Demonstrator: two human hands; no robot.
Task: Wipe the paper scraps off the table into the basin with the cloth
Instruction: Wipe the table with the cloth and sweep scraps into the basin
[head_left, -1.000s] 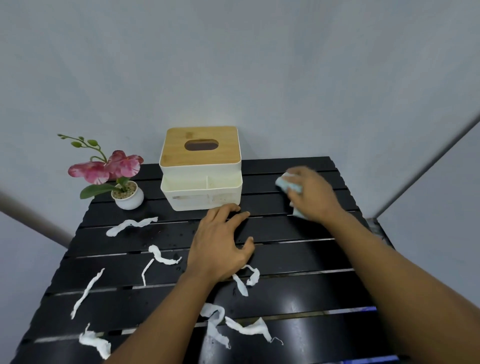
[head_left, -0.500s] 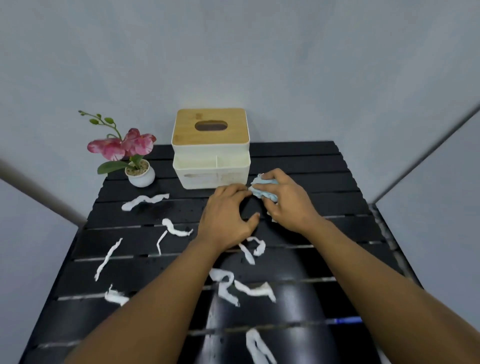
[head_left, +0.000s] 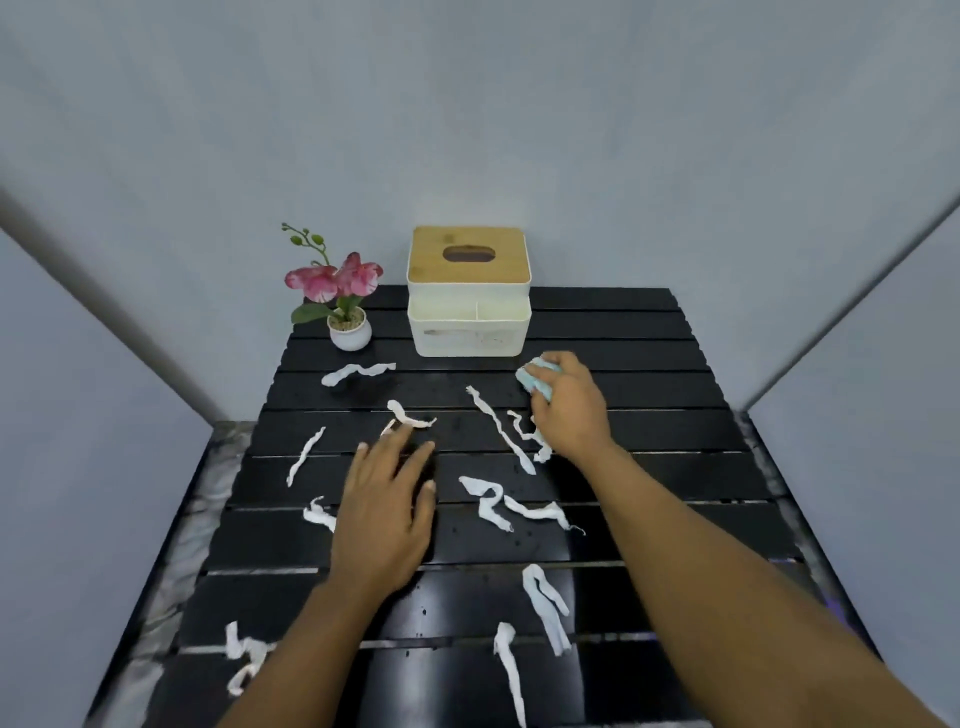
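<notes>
Several white paper scraps (head_left: 500, 505) lie scattered over the black slatted table (head_left: 649, 441). My right hand (head_left: 569, 410) is closed on a light blue cloth (head_left: 535, 382) and presses it on the table just in front of the tissue box, with a long scrap (head_left: 498, 428) to its left. Fingers spread, my left hand (head_left: 387, 506) rests flat on the table's middle, touching a scrap (head_left: 408, 415) at its fingertips. No basin is in view.
A white tissue box with a wooden lid (head_left: 468, 291) stands at the back centre. A small white pot with a pink orchid (head_left: 343, 296) stands at the back left. Grey walls close in behind and at both sides.
The view has pulled back, showing more of the table's near end. My left hand has drawn back towards me and to the left. My right hand still holds the cloth near the tissue box.
</notes>
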